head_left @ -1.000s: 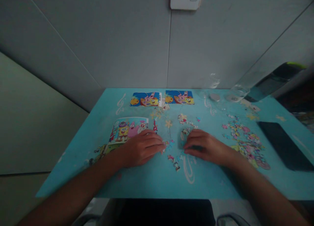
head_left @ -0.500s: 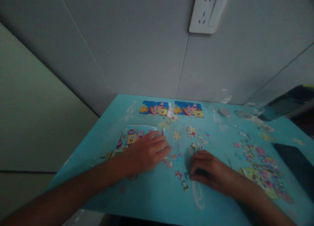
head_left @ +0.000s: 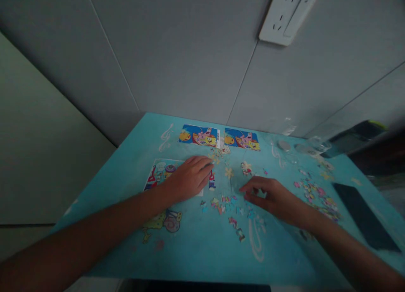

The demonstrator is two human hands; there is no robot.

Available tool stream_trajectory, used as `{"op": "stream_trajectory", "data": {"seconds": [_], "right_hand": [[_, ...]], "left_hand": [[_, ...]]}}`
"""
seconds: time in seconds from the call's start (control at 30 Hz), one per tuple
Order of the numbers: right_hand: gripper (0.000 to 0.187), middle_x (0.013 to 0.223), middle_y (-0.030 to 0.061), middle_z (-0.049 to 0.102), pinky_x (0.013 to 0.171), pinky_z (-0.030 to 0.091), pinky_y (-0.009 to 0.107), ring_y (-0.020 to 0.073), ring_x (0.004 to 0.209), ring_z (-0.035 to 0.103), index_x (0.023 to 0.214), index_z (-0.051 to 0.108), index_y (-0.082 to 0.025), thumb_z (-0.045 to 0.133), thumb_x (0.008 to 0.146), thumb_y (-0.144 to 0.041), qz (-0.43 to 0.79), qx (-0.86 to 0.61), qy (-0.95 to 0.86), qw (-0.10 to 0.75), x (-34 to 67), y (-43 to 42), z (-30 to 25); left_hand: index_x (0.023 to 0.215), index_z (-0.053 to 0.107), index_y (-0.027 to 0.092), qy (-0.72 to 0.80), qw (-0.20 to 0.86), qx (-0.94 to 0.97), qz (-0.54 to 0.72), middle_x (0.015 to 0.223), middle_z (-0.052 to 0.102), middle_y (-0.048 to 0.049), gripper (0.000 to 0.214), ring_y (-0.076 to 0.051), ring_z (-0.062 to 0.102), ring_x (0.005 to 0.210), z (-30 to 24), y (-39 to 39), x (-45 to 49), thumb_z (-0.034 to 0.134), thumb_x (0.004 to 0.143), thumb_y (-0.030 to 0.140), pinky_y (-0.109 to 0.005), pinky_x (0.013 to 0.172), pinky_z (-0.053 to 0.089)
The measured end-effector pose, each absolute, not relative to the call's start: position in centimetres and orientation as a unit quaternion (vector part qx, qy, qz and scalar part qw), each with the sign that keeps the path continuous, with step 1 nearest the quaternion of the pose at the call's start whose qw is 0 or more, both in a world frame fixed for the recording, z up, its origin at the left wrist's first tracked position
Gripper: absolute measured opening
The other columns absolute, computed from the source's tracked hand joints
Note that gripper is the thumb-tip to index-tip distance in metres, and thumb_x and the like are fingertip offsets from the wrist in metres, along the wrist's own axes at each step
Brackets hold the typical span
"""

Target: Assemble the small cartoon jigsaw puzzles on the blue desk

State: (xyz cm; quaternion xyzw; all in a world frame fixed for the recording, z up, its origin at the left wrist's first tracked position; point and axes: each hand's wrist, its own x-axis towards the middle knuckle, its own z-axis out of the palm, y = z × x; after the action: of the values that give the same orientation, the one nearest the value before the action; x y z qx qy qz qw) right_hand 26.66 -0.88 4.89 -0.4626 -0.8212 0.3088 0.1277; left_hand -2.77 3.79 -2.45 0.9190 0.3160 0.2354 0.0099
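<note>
A cartoon picture sheet (head_left: 155,174) lies at the left of the table. My left hand (head_left: 193,178) rests on its right part with the fingers out and slightly bent, and hides much of it. By these fingertips a red-and-blue strip (head_left: 211,182) shows. My right hand (head_left: 267,193) is over the middle of the table, thumb and index finger a little apart; no piece shows clearly between them. Small jigsaw pieces (head_left: 223,203) lie scattered between the hands. A short joined row of pieces (head_left: 236,229) sits nearer the front, and a small cluster (head_left: 246,168) lies behind my right hand.
Two blue cartoon cards (head_left: 199,136) (head_left: 242,139) lie near the wall. More jigsaw pieces (head_left: 316,193) are spread at the right, beside a dark flat slab (head_left: 363,216). Clear plastic containers and a dark bottle-like object (head_left: 354,136) stand at the back right. A socket (head_left: 289,15) is on the wall.
My right hand has moved back and slightly left from the front pieces, its fingers less curled. My left hand has shifted slightly up and left. The view has tilted.
</note>
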Motion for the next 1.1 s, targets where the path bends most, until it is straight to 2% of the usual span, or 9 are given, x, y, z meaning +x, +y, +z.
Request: {"op": "stream_trajectory", "data": {"seconds": [0.13, 0.23, 0.4, 0.5, 0.63, 0.77, 0.93, 1.1], "right_hand": [[0.02, 0.106, 0.0037, 0.075, 0.092, 0.054, 0.039, 0.0213, 0.098, 0.07, 0.111, 0.075, -0.029, 0.069, 0.091, -0.03, 0.273, -0.454, -0.844, 0.085, 26.3, -3.0, 4.2], [0.022, 0.109, 0.0037, 0.075, 0.095, 0.053, 0.043, 0.0241, 0.104, 0.07, 0.111, 0.074, -0.029, 0.071, 0.089, -0.027, 0.234, -0.461, -0.853, 0.068, 25.8, -3.9, 3.6], [0.022, 0.105, 0.0049, 0.076, 0.092, 0.053, 0.044, 0.0252, 0.099, 0.071, 0.11, 0.074, -0.028, 0.068, 0.089, -0.02, 0.19, -0.48, -0.855, 0.048, 25.1, -4.5, 3.5], [0.025, 0.103, 0.0061, 0.076, 0.089, 0.054, 0.041, 0.024, 0.096, 0.071, 0.112, 0.073, -0.026, 0.066, 0.09, -0.018, 0.184, -0.492, -0.85, 0.048, 24.8, -4.8, 3.6], [0.018, 0.094, 0.0036, 0.075, 0.083, 0.054, 0.034, 0.0202, 0.088, 0.071, 0.097, 0.076, -0.026, 0.061, 0.093, -0.017, 0.204, -0.488, -0.848, 0.032, 24.7, -4.2, 4.4], [0.018, 0.094, 0.0038, 0.075, 0.079, 0.051, 0.032, 0.0187, 0.083, 0.069, 0.095, 0.076, -0.024, 0.058, 0.096, -0.026, 0.19, -0.539, -0.816, 0.087, 23.9, -0.9, 5.0], [0.025, 0.077, 0.0026, 0.073, 0.065, 0.045, 0.029, 0.0166, 0.068, 0.061, 0.09, 0.077, -0.019, 0.057, 0.092, -0.034, 0.234, -0.577, -0.767, 0.156, 21.2, 5.8, 3.4], [0.036, 0.057, -0.0018, 0.058, 0.053, 0.031, 0.027, 0.012, 0.053, 0.046, 0.072, 0.074, -0.016, 0.054, 0.092, -0.037, 0.254, -0.543, -0.79, 0.124, 19.6, 8.9, 1.6]], "left_hand": [[0.129, 0.059, 0.011, 0.311, 0.024, 0.918, 0.243, 0.133, 0.059, -0.0153, 0.032, -0.027, 0.053, 0.127, -2.8, 4.0, -2.7, 0.048, 0.1, 0.019, -0.051, 0.109, 0.045], [0.129, 0.059, 0.011, 0.311, 0.015, 0.918, 0.245, 0.132, 0.06, -0.0149, 0.032, -0.026, 0.055, 0.126, -2.7, 4.0, -2.6, 0.048, 0.1, 0.019, -0.049, 0.108, 0.046], [0.128, 0.059, 0.009, 0.328, 0.016, 0.92, 0.215, 0.134, 0.058, -0.0158, 0.032, -0.028, 0.052, 0.129, -2.3, 3.7, -2.4, 0.049, 0.1, 0.019, -0.048, 0.111, 0.042], [0.127, 0.06, 0.01, 0.339, 0.012, 0.917, 0.209, 0.134, 0.058, -0.0151, 0.031, -0.028, 0.051, 0.129, -2.2, 3.5, -2.3, 0.051, 0.099, 0.02, -0.047, 0.112, 0.041], [0.125, 0.06, 0.011, 0.347, 0.004, 0.914, 0.209, 0.132, 0.059, -0.0136, 0.029, -0.027, 0.053, 0.127, -2.0, 3.5, -2.3, 0.051, 0.099, 0.021, -0.045, 0.111, 0.041], [0.125, 0.06, 0.014, 0.35, 0.004, 0.913, 0.208, 0.132, 0.059, -0.0119, 0.029, -0.026, 0.052, 0.127, -1.9, 3.4, -2.3, 0.05, 0.099, 0.022, -0.045, 0.111, 0.041], [0.125, 0.06, 0.013, 0.361, 0.003, 0.91, 0.206, 0.133, 0.057, -0.013, 0.029, -0.027, 0.05, 0.129, -2.0, 3.3, -2.2, 0.05, 0.099, 0.023, -0.045, 0.112, 0.04], [0.122, 0.062, 0.013, 0.369, 0.004, 0.908, 0.199, 0.129, 0.058, -0.0136, 0.027, -0.029, 0.051, 0.128, -1.8, 3.3, -2.1, 0.049, 0.099, 0.022, -0.046, 0.111, 0.041]]}}
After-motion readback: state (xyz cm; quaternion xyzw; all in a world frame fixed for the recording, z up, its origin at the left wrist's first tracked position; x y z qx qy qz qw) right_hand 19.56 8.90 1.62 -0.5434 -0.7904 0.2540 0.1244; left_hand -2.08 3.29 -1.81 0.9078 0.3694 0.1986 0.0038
